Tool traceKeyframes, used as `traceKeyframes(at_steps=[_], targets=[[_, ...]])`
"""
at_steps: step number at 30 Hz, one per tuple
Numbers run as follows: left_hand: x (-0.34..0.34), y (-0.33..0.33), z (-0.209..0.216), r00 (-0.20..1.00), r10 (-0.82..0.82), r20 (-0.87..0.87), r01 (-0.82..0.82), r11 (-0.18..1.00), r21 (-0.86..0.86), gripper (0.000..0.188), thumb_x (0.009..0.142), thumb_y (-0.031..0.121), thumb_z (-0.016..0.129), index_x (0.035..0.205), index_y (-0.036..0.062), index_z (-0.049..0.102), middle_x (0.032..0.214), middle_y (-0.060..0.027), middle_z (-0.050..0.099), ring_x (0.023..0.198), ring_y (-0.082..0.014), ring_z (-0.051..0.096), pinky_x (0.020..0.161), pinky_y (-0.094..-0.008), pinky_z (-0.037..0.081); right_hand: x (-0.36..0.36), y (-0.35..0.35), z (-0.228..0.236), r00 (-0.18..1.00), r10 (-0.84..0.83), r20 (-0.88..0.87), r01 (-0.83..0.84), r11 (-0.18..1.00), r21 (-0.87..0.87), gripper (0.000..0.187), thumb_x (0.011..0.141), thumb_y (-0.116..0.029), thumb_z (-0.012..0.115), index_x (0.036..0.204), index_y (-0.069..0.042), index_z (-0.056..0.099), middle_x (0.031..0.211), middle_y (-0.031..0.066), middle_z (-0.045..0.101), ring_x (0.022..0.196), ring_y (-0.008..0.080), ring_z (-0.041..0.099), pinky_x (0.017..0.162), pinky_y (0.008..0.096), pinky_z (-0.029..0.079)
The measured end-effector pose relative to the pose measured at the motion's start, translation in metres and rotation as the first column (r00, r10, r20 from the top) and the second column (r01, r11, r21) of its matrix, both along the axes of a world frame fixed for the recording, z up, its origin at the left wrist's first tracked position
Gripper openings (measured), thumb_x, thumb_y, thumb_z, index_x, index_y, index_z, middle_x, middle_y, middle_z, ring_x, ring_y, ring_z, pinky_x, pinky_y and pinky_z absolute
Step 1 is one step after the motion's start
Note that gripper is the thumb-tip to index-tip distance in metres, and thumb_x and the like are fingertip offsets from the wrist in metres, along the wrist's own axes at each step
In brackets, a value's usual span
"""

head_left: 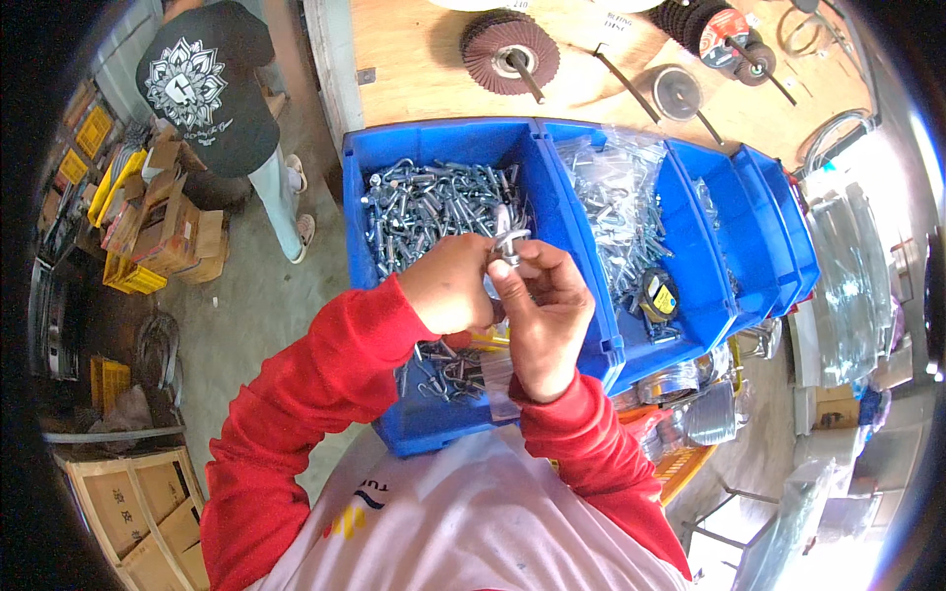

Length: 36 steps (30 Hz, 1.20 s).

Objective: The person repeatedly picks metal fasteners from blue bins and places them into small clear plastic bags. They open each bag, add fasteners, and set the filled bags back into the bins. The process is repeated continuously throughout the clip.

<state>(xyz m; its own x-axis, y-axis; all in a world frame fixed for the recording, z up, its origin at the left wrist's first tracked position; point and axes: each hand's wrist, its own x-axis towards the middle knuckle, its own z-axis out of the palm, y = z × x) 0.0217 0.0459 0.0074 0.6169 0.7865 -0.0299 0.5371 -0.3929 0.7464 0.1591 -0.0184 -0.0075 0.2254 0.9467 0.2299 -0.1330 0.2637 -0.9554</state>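
Note:
Both of my hands meet over a blue bin full of loose metal hook bolts. Between the fingertips is a shiny hook bolt with a curved top; its lower part is hidden by the fingers. My left hand is closed around it from the left, its fingers mostly tucked out of sight. From the right, my right hand pinches it between thumb and fingers. Below the hands, a clear plastic bag hangs in front of more hook bolts at the bin's near end.
Further blue bins run to the right; one holds plastic bags, bolts and a black-and-yellow tape measure. Behind them a wooden board carries abrasive discs on rods. A person stands at upper left near cardboard boxes.

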Motion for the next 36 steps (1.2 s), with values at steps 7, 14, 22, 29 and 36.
traceKeyframes(at_steps=[7, 14, 22, 29, 36], targets=[[-0.001, 0.003, -0.019, 0.988, 0.031, 0.154, -0.004, 0.985, -0.171, 0.045, 0.072, -0.002, 0.069, 0.117, -0.0020, 0.067, 0.098, -0.0159, 0.076, 0.095, -0.0278, 0.075, 0.079, -0.0402, 0.059, 0.002, 0.004, -0.023, 0.958, -0.127, 0.259, 0.090, 0.985, 0.149, 0.032, 0.083, -0.002, 0.085, 0.110, 0.000, 0.068, 0.100, 0.0101, 0.075, 0.093, 0.0158, 0.069, 0.086, 0.0315, 0.055], [-0.006, -0.003, 0.002, 0.966, 0.137, 0.219, 0.001, 0.845, -0.535, 0.041, 0.080, -0.003, 0.071, 0.119, -0.0072, 0.060, 0.087, -0.0119, 0.072, 0.066, -0.0174, 0.072, 0.054, -0.0290, 0.058, 0.034, 0.003, -0.006, 0.868, 0.114, 0.483, -0.198, 0.972, 0.127, 0.022, 0.093, 0.002, 0.072, 0.112, 0.004, 0.063, 0.106, 0.0142, 0.074, 0.097, 0.0193, 0.071, 0.087, 0.0324, 0.056], [0.015, -0.020, 0.005, 0.965, 0.090, 0.248, 0.050, 0.860, -0.508, 0.047, 0.076, -0.003, 0.074, 0.121, -0.0056, 0.059, 0.086, -0.0113, 0.072, 0.069, -0.0187, 0.075, 0.056, -0.0318, 0.059, 0.039, 0.010, 0.001, 0.962, 0.012, 0.274, 0.017, 0.994, -0.105, 0.023, 0.080, -0.003, 0.085, 0.088, -0.002, 0.063, 0.081, 0.0031, 0.065, 0.072, 0.0080, 0.059, 0.063, 0.0266, 0.050], [0.005, -0.015, 0.007, 0.980, 0.063, 0.190, 0.029, 0.896, -0.443, 0.035, 0.078, -0.005, 0.068, 0.113, -0.0020, 0.063, 0.078, -0.0070, 0.070, 0.063, -0.0149, 0.070, 0.055, -0.0304, 0.057, 0.046, 0.008, -0.024, 0.758, -0.130, 0.639, -0.199, 0.887, 0.418, 0.021, 0.079, -0.008, 0.083, 0.086, -0.005, 0.064, 0.092, 0.0099, 0.067, 0.084, 0.0299, 0.068, 0.076, 0.0406, 0.055], [-0.006, -0.002, 0.037, 0.970, -0.099, 0.224, 0.174, 0.921, -0.348, 0.047, 0.080, -0.006, 0.061, 0.127, -0.0004, 0.062, 0.093, -0.0056, 0.070, 0.065, -0.0124, 0.069, 0.055, -0.0272, 0.057, 0.075, 0.010, 0.028, 0.420, -0.206, 0.884, -0.531, 0.734, 0.424, 0.020, 0.080, -0.020, 0.074, 0.095, -0.012, 0.064, 0.092, 0.0056, 0.064, 0.085, 0.0254, 0.065, 0.079, 0.0407, 0.046]])
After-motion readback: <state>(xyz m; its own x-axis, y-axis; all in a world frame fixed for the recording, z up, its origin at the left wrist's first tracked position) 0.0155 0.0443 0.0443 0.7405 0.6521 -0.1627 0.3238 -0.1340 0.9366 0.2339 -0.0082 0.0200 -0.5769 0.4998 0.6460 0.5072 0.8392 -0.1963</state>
